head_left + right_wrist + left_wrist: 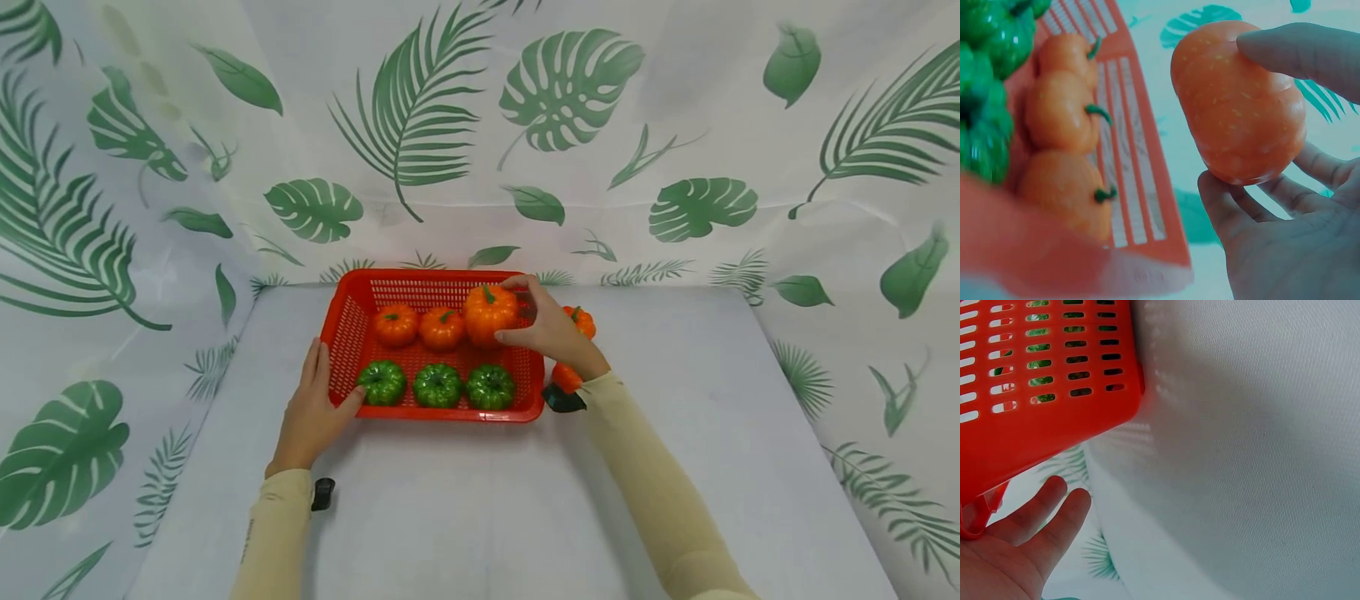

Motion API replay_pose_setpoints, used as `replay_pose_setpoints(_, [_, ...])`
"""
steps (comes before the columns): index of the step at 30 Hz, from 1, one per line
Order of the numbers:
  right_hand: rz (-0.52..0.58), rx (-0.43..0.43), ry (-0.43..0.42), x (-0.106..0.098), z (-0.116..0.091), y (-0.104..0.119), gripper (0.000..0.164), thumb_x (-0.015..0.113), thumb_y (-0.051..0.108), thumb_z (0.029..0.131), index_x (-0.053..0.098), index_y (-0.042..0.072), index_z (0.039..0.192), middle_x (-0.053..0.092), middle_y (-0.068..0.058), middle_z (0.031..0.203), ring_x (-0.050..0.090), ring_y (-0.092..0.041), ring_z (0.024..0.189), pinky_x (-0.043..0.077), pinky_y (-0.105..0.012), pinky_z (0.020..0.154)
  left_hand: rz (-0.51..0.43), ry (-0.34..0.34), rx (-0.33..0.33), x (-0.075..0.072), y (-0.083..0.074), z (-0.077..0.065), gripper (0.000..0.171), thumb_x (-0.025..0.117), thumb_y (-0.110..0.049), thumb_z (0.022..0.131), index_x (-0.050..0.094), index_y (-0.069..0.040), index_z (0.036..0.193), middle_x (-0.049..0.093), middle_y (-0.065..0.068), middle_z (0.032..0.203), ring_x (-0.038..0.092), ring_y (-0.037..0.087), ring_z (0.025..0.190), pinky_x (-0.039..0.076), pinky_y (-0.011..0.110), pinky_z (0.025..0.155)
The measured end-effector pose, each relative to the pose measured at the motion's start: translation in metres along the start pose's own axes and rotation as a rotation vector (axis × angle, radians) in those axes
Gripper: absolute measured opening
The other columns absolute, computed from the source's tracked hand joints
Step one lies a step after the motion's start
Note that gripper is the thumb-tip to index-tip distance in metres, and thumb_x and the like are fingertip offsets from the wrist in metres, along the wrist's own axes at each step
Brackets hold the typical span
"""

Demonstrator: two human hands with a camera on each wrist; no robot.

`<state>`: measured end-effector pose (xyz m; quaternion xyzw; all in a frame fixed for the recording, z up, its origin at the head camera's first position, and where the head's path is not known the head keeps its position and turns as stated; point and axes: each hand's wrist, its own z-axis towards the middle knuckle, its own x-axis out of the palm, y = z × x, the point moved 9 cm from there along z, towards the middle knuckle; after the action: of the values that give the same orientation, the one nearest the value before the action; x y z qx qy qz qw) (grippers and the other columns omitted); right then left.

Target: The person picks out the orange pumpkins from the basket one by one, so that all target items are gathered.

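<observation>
My right hand (553,329) grips an orange toy pumpkin (1238,103) over the right end of a red plastic basket (435,414), thumb on one side and fingers on the other. Inside the basket, green pumpkins (438,386) form a front row of three. Behind them sit orange pumpkins (442,329); three show in the right wrist view, while the held one covers that part of the row in the head view. My left hand (315,417) rests at the basket's left front corner, fingers (1063,515) extended along the outside and thumb over the rim.
Right of the basket lies another orange pumpkin (580,322). An orange piece (566,378) shows beside my right wrist, partly hidden by the forearm and the black wrist camera (562,399). The white table (450,508) meets a leaf-patterned cloth (450,225) behind the basket.
</observation>
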<state>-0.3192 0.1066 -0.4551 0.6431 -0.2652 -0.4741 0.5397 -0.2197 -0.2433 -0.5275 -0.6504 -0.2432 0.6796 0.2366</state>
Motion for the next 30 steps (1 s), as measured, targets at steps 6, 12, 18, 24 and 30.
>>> replay_pose_setpoints(6, [-0.027, -0.007, -0.031, -0.026, -0.014, -0.005, 0.082, 0.084, 0.018, 0.092, 0.041, 0.01, 0.161, 0.037, -0.009, 0.16, 0.045, -0.034, 0.139, 0.04, -0.052, 0.119, 0.002, -0.001, 0.008, -0.001, 0.0, 0.0, 0.098, 0.062, -0.043, 0.103, 0.003, -0.006, 0.172, -0.002, 0.005, 0.18, 0.032, 0.051, 0.153, 0.035, 0.071, 0.115])
replay_pose_setpoints(12, [-0.116, 0.018, -0.083, -0.054, -0.029, -0.02, 0.082, 0.083, 0.02, 0.093, 0.041, 0.008, 0.162, 0.037, -0.011, 0.159, 0.044, -0.035, 0.14, 0.034, -0.052, 0.123, 0.002, 0.001, 0.011, -0.001, -0.002, -0.001, 0.098, 0.063, -0.043, 0.103, 0.003, -0.006, 0.172, -0.002, 0.007, 0.18, 0.032, 0.052, 0.153, 0.035, 0.071, 0.115])
replay_pose_setpoints(18, [-0.061, 0.111, -0.136, -0.077, -0.047, -0.037, 0.085, 0.083, 0.017, 0.093, 0.034, 0.009, 0.162, 0.035, -0.014, 0.163, 0.043, -0.037, 0.143, 0.036, -0.054, 0.121, 0.001, 0.002, 0.009, -0.002, -0.003, -0.001, 0.098, 0.062, -0.043, 0.103, 0.003, -0.006, 0.172, -0.001, 0.009, 0.18, 0.031, 0.052, 0.153, 0.035, 0.071, 0.115])
replay_pose_setpoints(24, [-0.047, 0.125, -0.18, -0.097, -0.063, -0.052, 0.086, 0.081, 0.01, 0.093, 0.031, 0.007, 0.163, 0.037, -0.016, 0.165, 0.041, -0.038, 0.146, 0.034, -0.056, 0.122, -0.001, 0.003, 0.008, -0.002, -0.004, -0.002, 0.097, 0.063, -0.041, 0.103, 0.005, -0.004, 0.172, -0.002, 0.007, 0.18, 0.031, 0.051, 0.153, 0.035, 0.071, 0.115])
replay_pose_setpoints(30, [-0.04, 0.143, -0.229, -0.119, -0.077, -0.071, 0.09, 0.079, 0.006, 0.094, 0.025, 0.005, 0.165, 0.034, -0.017, 0.167, 0.037, -0.038, 0.15, 0.031, -0.056, 0.123, 0.005, 0.005, -0.001, -0.002, -0.005, -0.002, 0.097, 0.063, -0.04, 0.103, 0.005, -0.004, 0.172, -0.002, 0.007, 0.18, 0.03, 0.051, 0.154, 0.034, 0.071, 0.116])
